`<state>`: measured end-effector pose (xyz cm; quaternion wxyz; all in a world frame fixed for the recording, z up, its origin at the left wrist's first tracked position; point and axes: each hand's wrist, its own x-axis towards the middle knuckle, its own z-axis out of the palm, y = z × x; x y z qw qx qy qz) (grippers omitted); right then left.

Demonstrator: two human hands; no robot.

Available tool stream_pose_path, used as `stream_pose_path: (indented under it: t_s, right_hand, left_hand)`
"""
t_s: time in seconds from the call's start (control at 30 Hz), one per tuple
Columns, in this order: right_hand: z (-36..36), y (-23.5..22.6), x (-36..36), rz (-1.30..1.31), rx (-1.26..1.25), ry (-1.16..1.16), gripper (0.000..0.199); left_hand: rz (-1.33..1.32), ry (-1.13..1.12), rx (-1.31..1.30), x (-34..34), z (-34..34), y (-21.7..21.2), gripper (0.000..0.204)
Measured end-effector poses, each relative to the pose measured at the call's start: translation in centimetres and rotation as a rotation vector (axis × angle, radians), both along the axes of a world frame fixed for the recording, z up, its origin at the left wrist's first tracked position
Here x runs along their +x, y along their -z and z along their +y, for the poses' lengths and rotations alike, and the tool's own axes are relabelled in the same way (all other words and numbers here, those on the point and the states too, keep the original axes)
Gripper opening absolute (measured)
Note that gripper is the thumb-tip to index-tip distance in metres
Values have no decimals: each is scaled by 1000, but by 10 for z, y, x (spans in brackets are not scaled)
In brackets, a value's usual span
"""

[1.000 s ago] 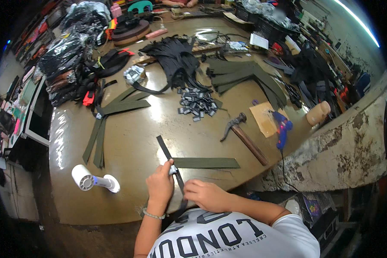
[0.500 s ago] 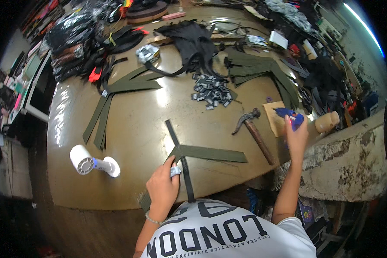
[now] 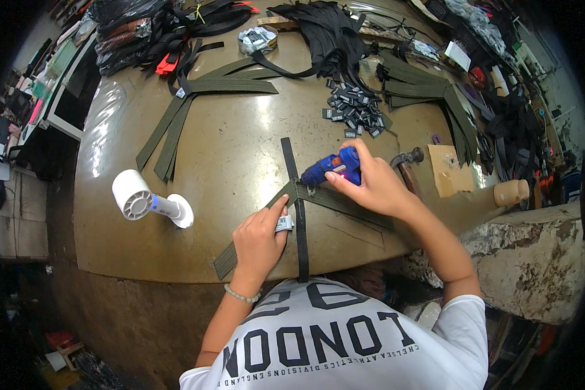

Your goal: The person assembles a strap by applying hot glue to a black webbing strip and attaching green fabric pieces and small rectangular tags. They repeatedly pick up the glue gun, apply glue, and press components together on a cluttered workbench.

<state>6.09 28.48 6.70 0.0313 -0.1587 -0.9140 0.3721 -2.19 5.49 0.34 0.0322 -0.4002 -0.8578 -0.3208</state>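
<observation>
Two straps cross near the front edge of the worktop [image 3: 240,136]: an olive webbing strap [image 3: 335,200] lying slantwise and a narrow black strap [image 3: 299,214] running over it toward the person. The step in hand looks like gluing at that crossing. The right hand [image 3: 370,185] is wrapped around a blue glue gun [image 3: 331,167], its grip pressed together on the body, with the nozzle pointing down-left and sitting right at the overlap of the two straps. The left hand [image 3: 260,237] lies flat-fingered on the olive webbing strap just left of the crossing, fingertips pressing it down; a small white tag [image 3: 284,223] shows under its fingers, so its grip pins rather than pinches. The joint thus lies between the two hands, touching the nozzle on one side and just beside the left fingertips on the other. The next move, as I judge it, calls for a steady nozzle and the straps held from sliding while the joint is pressed. A white handheld fan [image 3: 146,198] lies well apart to the left, a hammer [image 3: 406,166] just behind the right hand, and a heap of black buckles [image 3: 356,110] farther back.
</observation>
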Motion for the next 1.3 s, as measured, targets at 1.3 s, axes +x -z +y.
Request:
stream_pose_path:
  t_s: [1.3]
  right_hand:
    - [-81, 4, 50, 297, -967, 307, 34]
  left_hand:
    - [-1504, 225, 928, 13, 27, -43, 52]
